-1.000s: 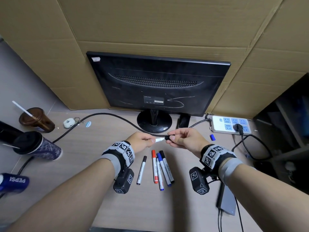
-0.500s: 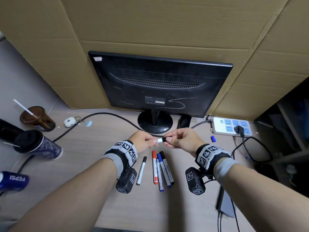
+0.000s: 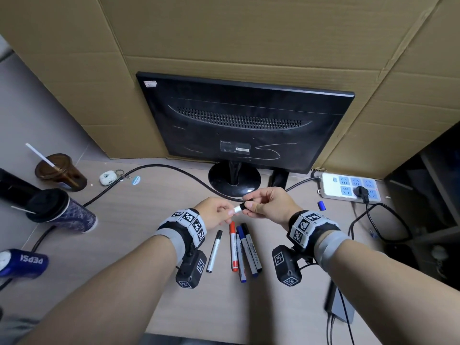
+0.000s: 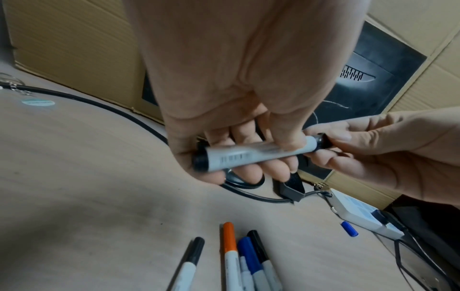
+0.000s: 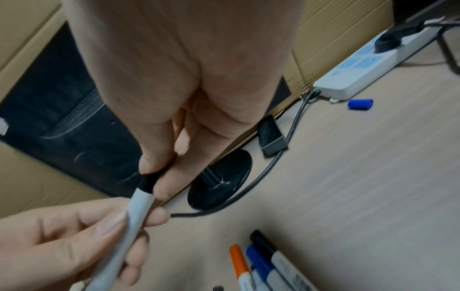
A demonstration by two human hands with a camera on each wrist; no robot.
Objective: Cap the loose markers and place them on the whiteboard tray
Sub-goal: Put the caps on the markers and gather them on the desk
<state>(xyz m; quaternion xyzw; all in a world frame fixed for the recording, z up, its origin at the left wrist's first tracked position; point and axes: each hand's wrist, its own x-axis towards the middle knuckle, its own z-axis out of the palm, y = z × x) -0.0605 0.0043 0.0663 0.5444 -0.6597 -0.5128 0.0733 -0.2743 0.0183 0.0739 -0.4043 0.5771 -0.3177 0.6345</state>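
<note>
A: Obs. Left hand [image 3: 216,213] wraps the white barrel of a marker [image 4: 251,155], held in the air just in front of the monitor stand [image 3: 234,179]. Right hand [image 3: 268,204] pinches the black cap [image 5: 149,182] between thumb and fingertips; the cap sits on the barrel's end. Neither hand is free.

B: Fully seated?

A: Cannot tell. Left wrist view shows cap meeting barrel with no obvious gap, but the frame is blurred there.

B: Other markers?

A: Four lie side by side on the counter [image 3: 139,220], nearer the person than the stand: a lone black-capped one [image 3: 214,250], then an orange-capped [image 3: 233,246], blue-capped [image 3: 241,252] and black-capped marker [image 3: 251,247] bunched together. A loose blue cap [image 3: 321,205] lies beside the power strip [image 3: 348,190], well to the right of the stand.

B: Risks?

A: 1) Cap pushed on crooked or short of its seat would come off later. 2) Pinch grip is narrow; a slip drops the cap toward the cable [image 3: 174,170]. 3) The blue cap is round and could roll if nudged. 4) No whiteboard tray in any view, so placement needs a search.
</note>
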